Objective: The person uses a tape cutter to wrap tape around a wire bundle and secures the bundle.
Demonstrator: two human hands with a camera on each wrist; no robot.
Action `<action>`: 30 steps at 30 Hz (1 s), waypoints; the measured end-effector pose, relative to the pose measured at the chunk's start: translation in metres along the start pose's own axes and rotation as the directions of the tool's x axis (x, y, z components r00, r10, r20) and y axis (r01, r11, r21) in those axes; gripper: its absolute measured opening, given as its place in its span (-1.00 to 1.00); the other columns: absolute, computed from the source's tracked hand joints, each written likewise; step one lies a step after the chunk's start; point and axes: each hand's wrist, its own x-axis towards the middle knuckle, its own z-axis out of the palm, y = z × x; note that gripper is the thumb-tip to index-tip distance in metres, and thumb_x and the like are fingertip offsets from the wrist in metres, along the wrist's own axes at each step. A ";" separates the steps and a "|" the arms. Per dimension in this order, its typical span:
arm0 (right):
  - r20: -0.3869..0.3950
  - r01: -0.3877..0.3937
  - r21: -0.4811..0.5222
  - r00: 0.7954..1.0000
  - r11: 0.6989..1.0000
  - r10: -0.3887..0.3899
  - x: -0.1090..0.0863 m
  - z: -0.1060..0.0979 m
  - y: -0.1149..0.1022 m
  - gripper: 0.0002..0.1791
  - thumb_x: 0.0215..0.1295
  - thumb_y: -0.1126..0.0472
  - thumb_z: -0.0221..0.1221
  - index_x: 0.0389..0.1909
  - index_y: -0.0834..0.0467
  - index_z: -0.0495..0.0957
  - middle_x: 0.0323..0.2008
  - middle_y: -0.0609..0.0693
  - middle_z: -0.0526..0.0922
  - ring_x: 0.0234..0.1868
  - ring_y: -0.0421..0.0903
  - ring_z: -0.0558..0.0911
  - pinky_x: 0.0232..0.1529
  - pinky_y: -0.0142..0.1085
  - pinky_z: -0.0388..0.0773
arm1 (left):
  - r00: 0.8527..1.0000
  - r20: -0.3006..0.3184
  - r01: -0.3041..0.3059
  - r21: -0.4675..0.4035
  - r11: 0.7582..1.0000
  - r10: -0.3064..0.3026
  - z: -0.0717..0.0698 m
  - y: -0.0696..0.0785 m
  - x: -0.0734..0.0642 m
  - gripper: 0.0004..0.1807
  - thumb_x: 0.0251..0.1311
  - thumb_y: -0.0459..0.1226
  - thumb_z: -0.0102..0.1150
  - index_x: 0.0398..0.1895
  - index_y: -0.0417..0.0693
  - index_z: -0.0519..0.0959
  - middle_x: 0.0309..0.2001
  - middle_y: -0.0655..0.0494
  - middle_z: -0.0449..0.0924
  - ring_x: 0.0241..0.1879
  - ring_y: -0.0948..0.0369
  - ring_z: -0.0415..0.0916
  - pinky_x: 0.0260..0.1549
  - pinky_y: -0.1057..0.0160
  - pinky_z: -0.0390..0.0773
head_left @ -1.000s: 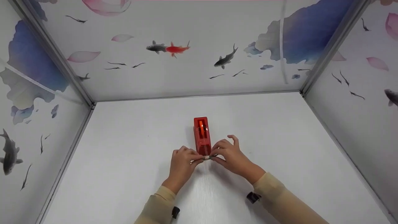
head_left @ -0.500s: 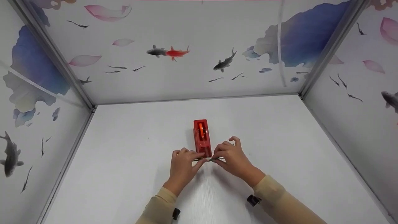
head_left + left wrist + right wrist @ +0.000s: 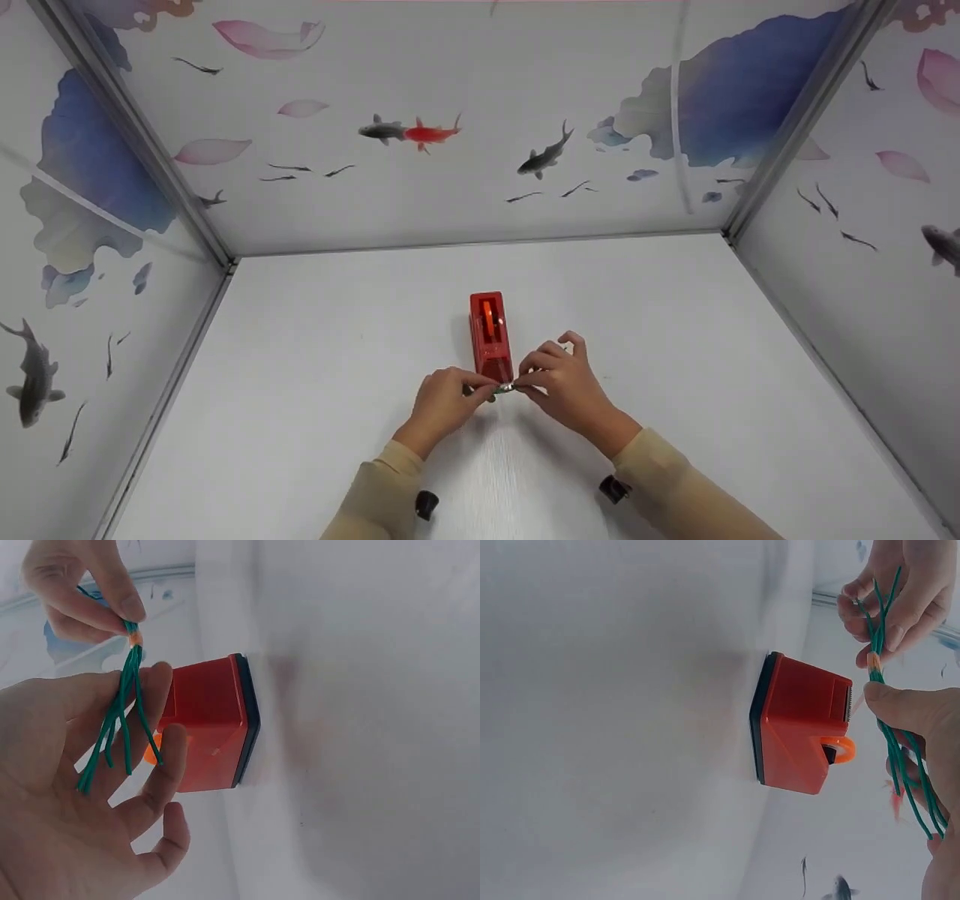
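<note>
A bundle of thin green wires (image 3: pixel 125 709), their ends spread loose, is bound at its middle by a short band of tape (image 3: pixel 135 639). My right hand (image 3: pixel 566 390) pinches it with thumb and fingertips right beside the band. From the other side my left hand (image 3: pixel 442 401) holds the strands between thumb and fingers; in the left wrist view its remaining fingers are loosely bent. Just beyond both hands stands a red tape dispenser (image 3: pixel 493 349) with an orange tape core (image 3: pixel 845 748). In the head view the fingertips meet right at its near end.
The white tabletop (image 3: pixel 337 337) is bounded by white panels printed with fish and petals, a back wall (image 3: pixel 465 195) and one on each side. Small black devices (image 3: pixel 615 489) sit by the wrists, below the tan sleeves (image 3: pixel 660 469).
The left hand has shifted its hold on the wires and its knuckles sit a little lower. The right hand keeps its pinch. The head view has tilted slightly, while the dispenser stays put.
</note>
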 end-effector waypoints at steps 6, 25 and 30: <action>0.094 -0.087 -0.055 0.991 0.995 0.092 0.001 -0.003 -0.005 -0.82 0.09 0.09 0.57 -0.27 -0.17 0.83 -0.21 -0.23 0.79 -0.05 -0.14 0.62 0.32 0.26 0.09 | 1.000 -0.018 -0.004 -0.048 0.999 0.003 0.003 -0.004 -0.001 -0.85 0.24 -0.14 0.45 -0.14 0.22 0.85 -0.31 0.33 0.73 -0.24 0.24 0.49 -0.28 0.27 0.48; 0.349 -0.386 0.209 0.888 0.898 0.300 0.002 0.003 -0.006 -0.82 0.31 0.12 0.41 -0.08 -0.07 0.81 -0.26 -0.24 0.79 -0.25 -0.28 0.64 -0.05 -0.16 0.60 | 0.973 -0.205 -0.109 0.004 0.994 0.108 0.007 -0.010 -0.002 -0.78 0.11 -0.23 0.55 -0.16 0.23 0.85 -0.24 0.37 0.78 -0.19 0.30 0.49 -0.17 0.29 0.55; 0.325 -0.414 0.266 0.889 0.871 0.323 0.003 0.005 -0.002 -0.85 0.29 0.16 0.42 -0.14 -0.09 0.83 -0.28 -0.26 0.77 -0.21 -0.25 0.65 -0.06 -0.21 0.61 | 0.976 -0.198 -0.098 -0.026 0.995 0.091 0.008 -0.009 0.000 -0.77 0.10 -0.23 0.55 -0.18 0.27 0.84 -0.24 0.40 0.77 -0.17 0.26 0.51 -0.17 0.30 0.54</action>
